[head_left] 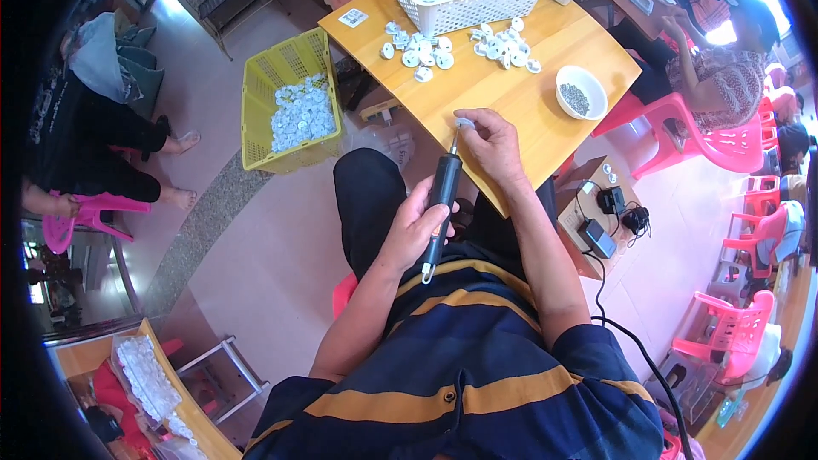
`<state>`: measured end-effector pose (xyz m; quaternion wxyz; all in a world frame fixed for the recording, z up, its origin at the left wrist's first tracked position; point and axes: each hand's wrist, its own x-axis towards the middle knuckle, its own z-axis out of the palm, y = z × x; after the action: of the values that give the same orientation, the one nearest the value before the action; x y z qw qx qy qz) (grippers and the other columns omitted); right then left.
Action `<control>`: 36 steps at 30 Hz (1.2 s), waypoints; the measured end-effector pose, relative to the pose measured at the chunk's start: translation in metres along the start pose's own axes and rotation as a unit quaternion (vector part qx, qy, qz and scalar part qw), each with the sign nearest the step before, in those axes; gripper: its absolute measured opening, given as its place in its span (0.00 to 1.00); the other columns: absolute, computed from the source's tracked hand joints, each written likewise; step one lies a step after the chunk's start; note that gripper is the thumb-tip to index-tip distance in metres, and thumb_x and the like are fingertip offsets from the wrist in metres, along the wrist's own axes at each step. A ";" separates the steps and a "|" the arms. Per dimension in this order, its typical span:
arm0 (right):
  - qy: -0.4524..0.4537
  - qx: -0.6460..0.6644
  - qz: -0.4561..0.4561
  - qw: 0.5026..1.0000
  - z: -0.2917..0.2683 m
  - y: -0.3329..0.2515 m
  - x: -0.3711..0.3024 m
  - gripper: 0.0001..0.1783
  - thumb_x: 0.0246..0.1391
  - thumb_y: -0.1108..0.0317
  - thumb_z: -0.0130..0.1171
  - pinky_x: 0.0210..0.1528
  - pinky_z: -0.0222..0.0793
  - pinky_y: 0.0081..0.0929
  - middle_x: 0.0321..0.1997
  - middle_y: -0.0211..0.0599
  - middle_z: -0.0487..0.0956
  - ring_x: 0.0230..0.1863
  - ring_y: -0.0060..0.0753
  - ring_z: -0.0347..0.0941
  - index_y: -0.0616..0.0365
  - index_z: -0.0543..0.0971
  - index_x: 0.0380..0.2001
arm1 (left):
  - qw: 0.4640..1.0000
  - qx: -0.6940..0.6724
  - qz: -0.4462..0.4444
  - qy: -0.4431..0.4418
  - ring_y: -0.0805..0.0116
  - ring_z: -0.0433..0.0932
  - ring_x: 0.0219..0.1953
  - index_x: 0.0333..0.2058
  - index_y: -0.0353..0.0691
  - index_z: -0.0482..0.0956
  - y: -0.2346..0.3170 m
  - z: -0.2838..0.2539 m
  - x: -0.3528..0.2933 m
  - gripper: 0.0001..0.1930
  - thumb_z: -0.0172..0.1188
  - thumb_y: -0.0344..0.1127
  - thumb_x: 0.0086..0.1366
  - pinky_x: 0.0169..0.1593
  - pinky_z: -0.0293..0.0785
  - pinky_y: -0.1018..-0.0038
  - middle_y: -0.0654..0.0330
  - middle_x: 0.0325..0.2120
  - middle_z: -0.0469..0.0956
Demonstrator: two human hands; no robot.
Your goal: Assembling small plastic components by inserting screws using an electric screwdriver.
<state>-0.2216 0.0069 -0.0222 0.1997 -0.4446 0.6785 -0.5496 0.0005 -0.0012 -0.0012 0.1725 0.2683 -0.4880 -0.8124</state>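
Two grips are in use. The left hand (pixel 411 228) is closed around a black powered screwdriver (pixel 446 183), long axis pointing away from the worker's torso (pixel 464 358). The right hand (pixel 494 147) pinches a small pale part (pixel 465 123) just beyond the bit (pixel 454 143), over the wooden table (pixel 588 49); contact cannot be confirmed.

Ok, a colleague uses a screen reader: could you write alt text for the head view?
The left hand holds a black cylindrical electric screwdriver pointed at a small white part in the right hand. Loose white parts and a round white bowl of small grey pieces lie on a yellow wooden table.
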 end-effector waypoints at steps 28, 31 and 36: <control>-0.035 -0.006 -0.038 0.999 -0.004 -0.004 -0.001 0.11 0.60 0.75 0.62 0.40 0.72 0.19 0.39 0.33 0.81 0.36 0.22 0.75 0.57 0.86 0.45 | 0.992 -0.119 -0.033 -0.028 0.71 0.80 0.30 0.66 0.35 0.61 0.003 -0.008 -0.001 0.26 0.52 0.34 0.71 0.31 0.80 0.75 0.54 0.41 0.79; -0.046 -0.019 -0.033 0.998 -0.005 -0.006 -0.001 0.11 0.60 0.75 0.62 0.41 0.72 0.21 0.40 0.35 0.82 0.37 0.24 0.77 0.57 0.86 0.45 | 0.991 -0.124 -0.028 -0.033 0.70 0.80 0.30 0.65 0.35 0.62 0.003 -0.008 -0.001 0.26 0.52 0.34 0.71 0.31 0.80 0.75 0.54 0.41 0.79; -0.045 -0.027 -0.052 0.997 -0.005 -0.004 0.000 0.11 0.60 0.75 0.62 0.45 0.74 0.24 0.40 0.38 0.83 0.40 0.29 0.80 0.58 0.86 0.45 | 0.992 -0.116 -0.028 -0.028 0.70 0.80 0.30 0.65 0.35 0.62 0.003 -0.009 0.000 0.26 0.53 0.33 0.70 0.31 0.80 0.75 0.54 0.41 0.79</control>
<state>-0.2236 0.0098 -0.0166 0.1892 -0.5086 0.6598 -0.5198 0.0055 -0.0088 -0.0021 0.1655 0.2372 -0.3878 -0.8752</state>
